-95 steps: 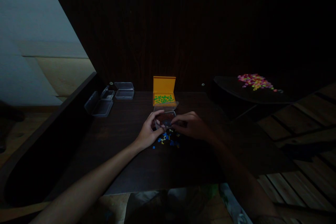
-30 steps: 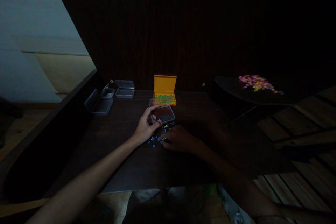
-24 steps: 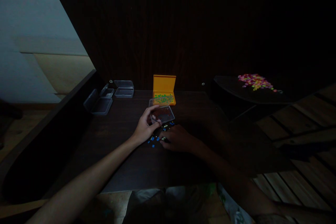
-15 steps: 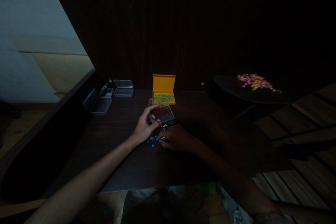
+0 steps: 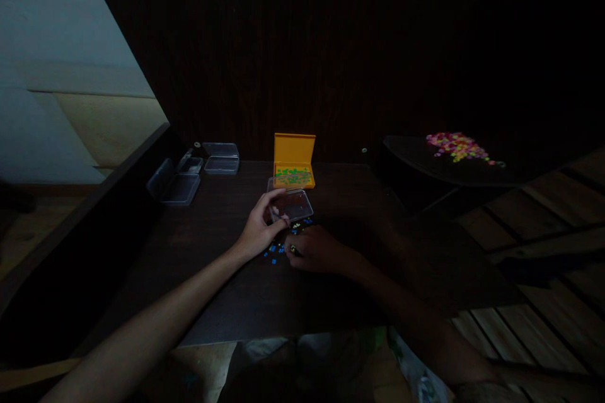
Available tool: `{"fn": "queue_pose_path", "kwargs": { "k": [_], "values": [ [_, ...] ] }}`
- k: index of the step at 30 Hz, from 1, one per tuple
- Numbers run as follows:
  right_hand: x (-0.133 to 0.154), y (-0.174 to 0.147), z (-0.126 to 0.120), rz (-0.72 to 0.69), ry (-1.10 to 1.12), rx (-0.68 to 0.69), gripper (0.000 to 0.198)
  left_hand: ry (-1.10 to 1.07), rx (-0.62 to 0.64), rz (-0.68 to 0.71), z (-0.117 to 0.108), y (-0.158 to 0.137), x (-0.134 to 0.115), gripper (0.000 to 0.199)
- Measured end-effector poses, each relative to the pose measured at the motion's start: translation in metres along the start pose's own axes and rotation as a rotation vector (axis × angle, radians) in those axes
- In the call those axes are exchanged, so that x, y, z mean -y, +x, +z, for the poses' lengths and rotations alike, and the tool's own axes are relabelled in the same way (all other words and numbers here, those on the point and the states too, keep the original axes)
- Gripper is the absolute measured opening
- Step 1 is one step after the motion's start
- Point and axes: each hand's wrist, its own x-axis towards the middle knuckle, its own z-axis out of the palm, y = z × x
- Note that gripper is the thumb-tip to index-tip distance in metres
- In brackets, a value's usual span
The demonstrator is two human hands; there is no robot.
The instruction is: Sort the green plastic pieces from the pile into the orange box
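Note:
My left hand (image 5: 263, 221) is closed on the left end of a clear plastic box (image 5: 297, 206), whose lid stands open; small dark reddish bits lie inside. Just below the box, my right hand (image 5: 314, 249) bends over a scatter of small blue pieces (image 5: 274, 252) and pale yellow pieces (image 5: 296, 225) on the dark table. Its fingers are curled together, with some pale yellow pieces showing at them. How many pieces it grips is hidden by the hand and the dim light.
A yellow box (image 5: 294, 150) with green pieces stands open behind the clear box. Clear open cases (image 5: 222, 165) sit at the back left, another (image 5: 182, 190) nearer. A heap of pink and yellow pieces (image 5: 458, 146) lies on a dark raised shelf (image 5: 406, 154) at right.
Both hands keep nearly the same places. The view has shifted very slightly, and the right fingers have moved a little among the small pieces.

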Motion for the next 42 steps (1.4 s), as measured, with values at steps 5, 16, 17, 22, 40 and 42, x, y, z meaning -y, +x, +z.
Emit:
{"fn": "queue_pose_path", "kwargs": {
  "k": [5, 16, 17, 22, 40, 42],
  "values": [
    [0.002, -0.002, -0.007, -0.006, 0.018, 0.027, 0.016, 0.014, -0.007, 0.009, 0.000, 0.000, 0.000, 0.056],
    [0.000, -0.003, -0.006, -0.034, -0.007, 0.035, 0.019, -0.034, -0.010, -0.004, 0.000, 0.001, -0.002, 0.056],
    [0.000, -0.003, -0.006, -0.038, 0.004, 0.044, 0.018, -0.029, -0.010, -0.002, 0.000, 0.002, -0.002, 0.056],
    [0.001, -0.004, -0.008, -0.080, 0.026, 0.047, 0.015, 0.009, -0.017, 0.018, -0.001, 0.001, 0.000, 0.055],
    [-0.040, -0.012, -0.027, 0.141, 0.126, -0.376, 0.013, 0.063, 0.156, 0.062, 0.011, -0.012, -0.010, 0.054],
    [-0.040, -0.013, -0.026, 0.156, 0.123, -0.362, 0.013, 0.049, 0.171, 0.046, 0.012, -0.013, -0.009, 0.055]
  ]
}}
